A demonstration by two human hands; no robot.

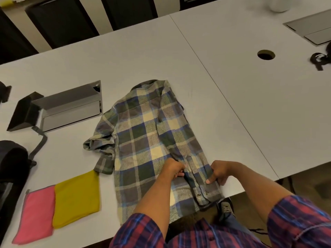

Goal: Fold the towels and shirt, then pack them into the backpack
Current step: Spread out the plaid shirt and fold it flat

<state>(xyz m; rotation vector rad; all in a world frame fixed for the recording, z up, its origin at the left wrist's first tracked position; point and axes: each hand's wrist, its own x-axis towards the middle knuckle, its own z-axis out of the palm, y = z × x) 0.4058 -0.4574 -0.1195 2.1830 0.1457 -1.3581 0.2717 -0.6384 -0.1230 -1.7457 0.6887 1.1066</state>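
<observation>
Pale grey surface, seam running diagonally through it, round cable hole far right. Plaid shirt lies flat mid-surface, hem hanging over the near edge. Left of it: yellow towel and pink towel, folded, edges touching. Open cable box recessed behind them. Dark backpack at left edge, strap trailing. Black item far right, possibly a strap.

Dim, soft light; warped, blurry edges

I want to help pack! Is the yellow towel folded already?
Folded. The yellow towel lies as a small flat rectangle beside the pink towel, near the table's edge.
</observation>
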